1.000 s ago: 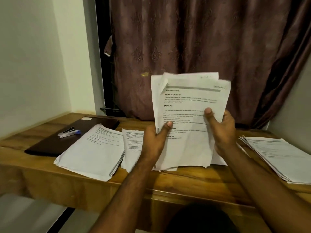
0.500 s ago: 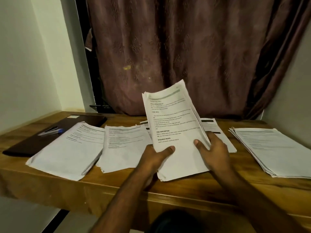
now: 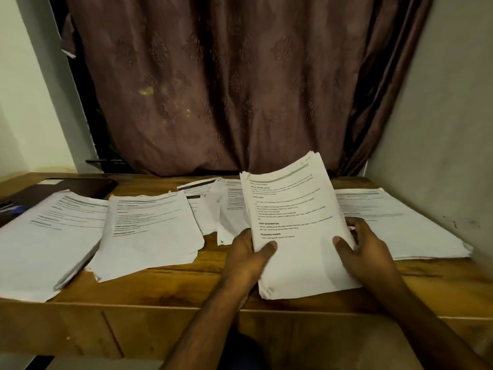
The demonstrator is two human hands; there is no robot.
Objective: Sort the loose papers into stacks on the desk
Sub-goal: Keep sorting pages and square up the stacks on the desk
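Both hands hold a thick sheaf of printed papers [image 3: 296,222], tilted up off the wooden desk [image 3: 165,287] near its front edge. My left hand [image 3: 248,255] grips its lower left edge, thumb on top. My right hand [image 3: 360,249] grips its right edge, thumb on the page and fingers behind. On the desk lie a stack at far left [image 3: 45,241], a second stack [image 3: 152,228] beside it, loose sheets [image 3: 213,206] behind the sheaf, and a stack at right [image 3: 394,222].
A dark flat folder [image 3: 80,185] with a blue pen [image 3: 13,209] lies at the desk's back left. A brown curtain [image 3: 226,89] hangs behind the desk. Walls close in on the left and right [image 3: 440,129].
The sheaf came down from in front of the curtain to just above the desk and tilted back. The view shifted, showing more of the left stacks.
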